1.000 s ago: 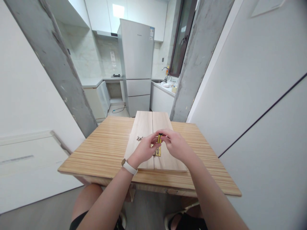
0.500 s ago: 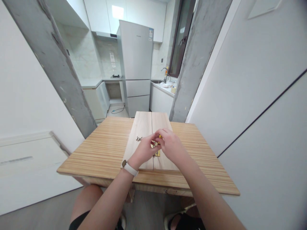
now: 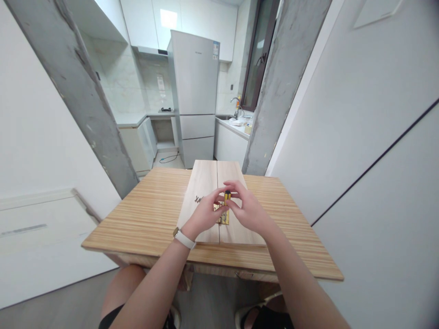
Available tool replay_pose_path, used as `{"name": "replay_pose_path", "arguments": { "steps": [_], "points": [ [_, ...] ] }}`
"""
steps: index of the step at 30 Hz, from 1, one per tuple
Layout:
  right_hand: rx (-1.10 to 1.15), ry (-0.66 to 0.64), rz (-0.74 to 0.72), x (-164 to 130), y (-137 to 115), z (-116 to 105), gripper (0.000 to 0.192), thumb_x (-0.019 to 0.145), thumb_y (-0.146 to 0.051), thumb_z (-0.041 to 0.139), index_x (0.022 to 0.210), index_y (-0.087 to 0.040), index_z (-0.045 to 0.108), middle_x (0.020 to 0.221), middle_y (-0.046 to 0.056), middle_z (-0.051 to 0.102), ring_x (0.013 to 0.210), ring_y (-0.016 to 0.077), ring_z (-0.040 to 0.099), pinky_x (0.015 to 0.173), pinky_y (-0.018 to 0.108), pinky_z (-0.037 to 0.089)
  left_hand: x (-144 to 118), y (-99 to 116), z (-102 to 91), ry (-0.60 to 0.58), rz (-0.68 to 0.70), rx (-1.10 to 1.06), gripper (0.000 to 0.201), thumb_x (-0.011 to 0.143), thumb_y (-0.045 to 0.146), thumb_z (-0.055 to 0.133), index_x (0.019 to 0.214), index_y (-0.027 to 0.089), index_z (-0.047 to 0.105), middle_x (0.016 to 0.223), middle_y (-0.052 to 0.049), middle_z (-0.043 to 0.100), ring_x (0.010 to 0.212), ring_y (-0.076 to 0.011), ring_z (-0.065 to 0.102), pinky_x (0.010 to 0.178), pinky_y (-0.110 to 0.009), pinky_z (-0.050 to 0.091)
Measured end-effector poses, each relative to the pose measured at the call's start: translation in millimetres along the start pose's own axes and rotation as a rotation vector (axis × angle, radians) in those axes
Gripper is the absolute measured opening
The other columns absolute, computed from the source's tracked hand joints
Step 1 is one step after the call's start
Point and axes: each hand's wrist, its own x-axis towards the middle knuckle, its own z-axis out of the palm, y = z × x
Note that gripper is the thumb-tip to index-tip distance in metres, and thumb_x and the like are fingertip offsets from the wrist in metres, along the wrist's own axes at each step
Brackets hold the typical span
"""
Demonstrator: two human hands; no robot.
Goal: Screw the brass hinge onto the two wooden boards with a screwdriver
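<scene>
Two pale wooden boards [image 3: 202,180] lie side by side on a striped wooden table [image 3: 147,214]. A brass hinge [image 3: 223,218] sits across the seam between them. A small yellow and black screwdriver [image 3: 227,197] stands upright over the hinge, held from both sides. My right hand [image 3: 247,208] grips its handle with the fingertips. My left hand [image 3: 206,211], with a white watch on the wrist, pinches it lower down by the hinge. A few dark screws [image 3: 198,199] lie loose on the left board, just beyond my left hand.
Two grey concrete pillars [image 3: 277,87] frame a kitchen behind the table, with a white fridge [image 3: 195,91], counters and a sink tap [image 3: 236,104]. A white wall runs close along the table's right side. My bare knees show under the table's near edge.
My right hand dropped over the screwdriver and hid it half a second ago, then rose again so the yellow handle shows. My left hand stayed by the hinge.
</scene>
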Motion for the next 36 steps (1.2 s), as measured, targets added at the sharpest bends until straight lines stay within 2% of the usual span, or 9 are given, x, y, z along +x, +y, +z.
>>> {"name": "replay_pose_path", "arguments": {
  "steps": [5,11,13,17,20,26,29,32,36],
  "points": [
    [-0.299,0.179,0.047,0.3,-7.6,7.8,0.03,0.089,-0.033,0.074,0.113,-0.021,0.061,0.11,0.009,0.065,0.095,0.0233,0.064,0.086,0.04,0.052,0.3,0.0,5.1,0.105,0.006,0.198,0.022,0.081,0.011,0.068,0.101,0.021,0.072,0.099,-0.004,0.075,0.094,-0.0209,0.068,0.086,-0.031,0.052],
    [-0.649,0.198,0.06,-0.8,-11.3,15.2,0.008,0.094,-0.03,0.07,0.095,-0.023,0.065,0.094,0.007,0.06,0.085,0.0235,0.059,0.077,0.036,0.046,4.3,7.5,15.1,0.128,0.01,0.246,0.017,0.077,0.007,0.063,0.088,0.02,0.067,0.084,0.0,0.07,0.077,-0.0161,0.06,0.069,-0.026,0.044],
    [-0.642,0.172,0.05,-1.1,-10.2,16.7,0.001,0.095,-0.022,0.066,0.095,-0.023,0.067,0.093,0.007,0.059,0.084,0.0228,0.059,0.077,0.035,0.046,4.7,8.8,16.3,0.137,0.005,0.237,0.017,0.077,0.006,0.062,0.088,0.019,0.066,0.083,0.0,0.069,0.075,-0.0152,0.058,0.068,-0.025,0.043],
    [-0.481,0.114,-0.016,-1.0,-6.8,17.3,0.028,0.093,-0.008,0.056,0.116,-0.023,0.064,0.105,0.008,0.064,0.101,0.0248,0.062,0.088,0.037,0.049,2.7,7.9,11.2,0.098,0.008,0.175,0.021,0.077,0.006,0.063,0.093,0.018,0.066,0.09,-0.002,0.072,0.081,-0.0157,0.062,0.073,-0.026,0.047],
    [-0.328,0.118,0.018,-0.8,-2.6,15.5,0.045,0.09,-0.004,0.053,0.131,-0.024,0.053,0.114,0.009,0.067,0.106,0.0247,0.064,0.093,0.041,0.051,1.2,4.7,3.3,0.013,-0.002,0.083,0.037,0.082,0.01,0.064,0.117,0.02,0.066,0.107,-0.006,0.074,0.095,-0.019,0.068,0.081,-0.029,0.053],
    [-0.126,0.093,0.029,0.5,7.2,9.7,0.032,0.088,-0.007,0.054,0.116,-0.025,0.055,0.106,0.005,0.067,0.097,0.0216,0.067,0.091,0.04,0.055,2.2,-5.4,-4.4,-0.052,-0.033,0.031,0.052,0.088,0.014,0.064,0.139,0.021,0.055,0.11,-0.009,0.077,0.099,-0.0213,0.073,0.085,-0.032,0.056],
    [-0.068,0.066,-0.017,0.7,7.3,8.6,0.031,0.09,-0.01,0.054,0.117,-0.024,0.057,0.112,0.005,0.066,0.104,0.0205,0.066,0.094,0.039,0.056,3.2,-8.9,-2.2,-0.01,-0.024,0.047,0.053,0.087,0.015,0.067,0.138,0.021,0.055,0.106,-0.007,0.077,0.095,-0.02,0.073,0.085,-0.031,0.056],
    [-0.11,0.145,-0.007,0.2,6.1,10.6,0.032,0.091,-0.019,0.063,0.122,-0.024,0.058,0.121,0.008,0.064,0.108,0.0222,0.064,0.094,0.039,0.055,3.8,-8.5,2.1,0.056,-0.012,0.108,0.039,0.085,0.013,0.067,0.123,0.021,0.065,0.102,-0.005,0.077,0.092,-0.0185,0.071,0.082,-0.029,0.054],
    [-0.268,0.296,0.114,-1.0,4.4,16.4,0.034,0.085,-0.034,0.076,0.112,-0.022,0.06,0.103,0.006,0.068,0.091,0.0238,0.065,0.083,0.041,0.054,3.8,-3.3,9.3,0.101,0.014,0.196,0.012,0.082,0.012,0.065,0.091,0.019,0.069,0.09,-0.002,0.074,0.083,-0.0168,0.065,0.075,-0.026,0.049]
  ]
}}
